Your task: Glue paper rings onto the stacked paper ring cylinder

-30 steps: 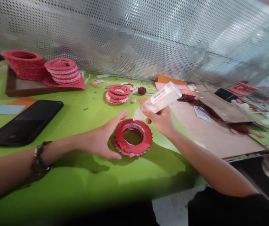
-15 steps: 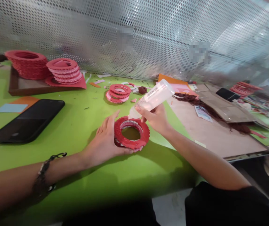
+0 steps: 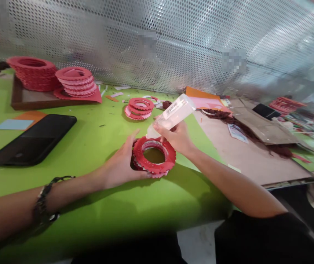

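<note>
My left hand point(image 3: 120, 163) curls round the left side of a stack of red and pink paper rings point(image 3: 164, 167) with zigzag edges, thumb at the front, fingers behind. Shiny wet-looking streaks lie on the top ring. My right hand point(image 3: 177, 138) grips a translucent glue bottle point(image 3: 177, 112) with a barcode label, tilted with its nozzle end down at the ring's far edge. Whether the tip touches the paper I cannot tell. Just behind lies a smaller pile of red and pink rings point(image 3: 138, 109).
A tray point(image 3: 15, 97) at the back left bears tall stacks of red rings point(image 3: 34, 75). Left of my hand lies a black phone point(image 3: 36, 141). Paper scraps, brown yarn point(image 3: 219, 114) and flattened cardboard point(image 3: 256, 123) lie beyond and right. A perforated metal panel point(image 3: 118, 44) stands behind. Another person's hand shows far right.
My right hand has moved the bottle leftward along the ring's far edge. The streaks on the top ring show more clearly. My left hand still holds the stack.
</note>
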Demonstrator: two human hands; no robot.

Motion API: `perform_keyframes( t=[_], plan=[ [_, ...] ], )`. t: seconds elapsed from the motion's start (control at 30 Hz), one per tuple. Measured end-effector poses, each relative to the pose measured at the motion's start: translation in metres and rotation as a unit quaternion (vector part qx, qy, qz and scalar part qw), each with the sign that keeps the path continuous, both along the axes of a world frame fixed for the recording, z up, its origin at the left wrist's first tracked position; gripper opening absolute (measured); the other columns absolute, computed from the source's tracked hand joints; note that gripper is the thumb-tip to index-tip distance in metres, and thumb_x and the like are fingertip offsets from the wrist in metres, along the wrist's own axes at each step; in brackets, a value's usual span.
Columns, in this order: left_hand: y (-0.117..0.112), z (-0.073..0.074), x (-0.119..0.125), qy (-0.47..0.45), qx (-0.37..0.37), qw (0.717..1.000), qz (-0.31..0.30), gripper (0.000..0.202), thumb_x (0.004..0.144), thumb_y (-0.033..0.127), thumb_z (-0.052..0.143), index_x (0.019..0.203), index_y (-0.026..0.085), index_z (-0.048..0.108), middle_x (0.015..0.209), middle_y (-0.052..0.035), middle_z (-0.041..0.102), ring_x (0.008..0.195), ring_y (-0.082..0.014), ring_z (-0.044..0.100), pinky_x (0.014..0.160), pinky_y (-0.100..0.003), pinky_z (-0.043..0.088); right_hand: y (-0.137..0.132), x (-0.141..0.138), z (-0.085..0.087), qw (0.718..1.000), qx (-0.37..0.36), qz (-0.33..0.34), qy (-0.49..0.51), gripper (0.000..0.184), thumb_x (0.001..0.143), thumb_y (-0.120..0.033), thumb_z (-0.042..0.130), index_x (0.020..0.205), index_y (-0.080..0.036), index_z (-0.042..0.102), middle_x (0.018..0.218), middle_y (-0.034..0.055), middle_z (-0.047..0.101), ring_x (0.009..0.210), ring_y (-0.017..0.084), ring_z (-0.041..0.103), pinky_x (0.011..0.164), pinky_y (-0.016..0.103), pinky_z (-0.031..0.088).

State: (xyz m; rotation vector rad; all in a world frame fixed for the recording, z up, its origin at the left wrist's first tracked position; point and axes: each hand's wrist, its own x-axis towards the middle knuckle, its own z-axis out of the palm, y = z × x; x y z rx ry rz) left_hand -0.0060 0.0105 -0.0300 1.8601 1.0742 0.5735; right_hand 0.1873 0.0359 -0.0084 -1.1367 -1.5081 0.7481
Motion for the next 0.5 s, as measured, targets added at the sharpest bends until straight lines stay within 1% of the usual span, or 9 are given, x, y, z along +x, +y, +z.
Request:
perform_keyframes(
  t=[0.1,0.17,0.27,0.33,0.4,0.5],
  plan=[
    [-0.0006,0.0014,0.0008,0.005,-0.001,1.0,0.002,0.121,0.057,0.057,0.074,0.153,0.018,0.011,0.156,-0.0227,0.036,0.138,-0.0402,0.044,0.116,-0.057,0.031,-0.0013,0.0014,0.0004,1.0,-0.004,-0.005,-0.013,0.049,0.063,-0.063,0.077,0.077,-0.019,0.061,0.083,0.0075,0.07,0.065,0.017,0.063,0.049,0.028,0.049],
    [-0.0012,0.002,0.0005,0.003,0.004,1.0,0.0,0.12,0.06,0.057,0.074,0.153,0.02,0.009,0.155,-0.0217,0.038,0.139,-0.0389,0.044,0.115,-0.058,0.031,-0.0016,0.0022,-0.0005,1.0,-0.007,-0.017,-0.01,0.049,0.063,-0.062,0.077,0.079,-0.019,0.06,0.087,0.0087,0.07,0.064,0.016,0.062,0.049,0.029,0.049],
    [-0.0021,0.0007,-0.0006,0.006,0.022,1.0,0.0,0.114,0.066,0.059,0.073,0.154,0.027,0.009,0.154,-0.0184,0.042,0.138,-0.0381,0.045,0.112,-0.059,0.034,-0.0022,0.0028,-0.0019,1.0,-0.01,-0.017,-0.004,0.046,0.065,-0.06,0.077,0.079,-0.019,0.06,0.085,0.0073,0.071,0.059,0.015,0.061,0.049,0.029,0.049],
    [-0.0024,-0.001,-0.0011,0.014,0.034,0.999,0.004,0.114,0.066,0.06,0.074,0.154,0.027,0.01,0.154,-0.0188,0.041,0.137,-0.0395,0.047,0.11,-0.059,0.037,-0.003,0.0029,-0.002,1.0,-0.005,-0.011,-0.001,0.045,0.066,-0.059,0.077,0.078,-0.019,0.061,0.085,0.0068,0.072,0.058,0.014,0.062,0.05,0.029,0.05],
    [-0.0026,-0.0021,-0.0012,0.027,0.037,0.999,0.007,0.117,0.064,0.063,0.074,0.154,0.024,0.009,0.155,-0.0209,0.039,0.138,-0.0406,0.046,0.11,-0.058,0.038,-0.004,0.0031,-0.0014,1.0,0.002,-0.01,0.002,0.043,0.067,-0.057,0.077,0.078,-0.019,0.063,0.081,0.0059,0.072,0.056,0.014,0.062,0.05,0.028,0.05],
    [-0.003,-0.0018,-0.0008,0.047,0.038,0.998,0.007,0.121,0.063,0.066,0.073,0.154,0.022,0.008,0.156,-0.0223,0.036,0.141,-0.0414,0.04,0.112,-0.059,0.036,-0.0056,0.0041,-0.0002,1.0,0.004,-0.015,-0.009,0.04,0.069,-0.055,0.076,0.076,-0.018,0.062,0.068,0.0022,0.067,0.048,0.011,0.056,0.045,0.027,0.046]
  ],
)
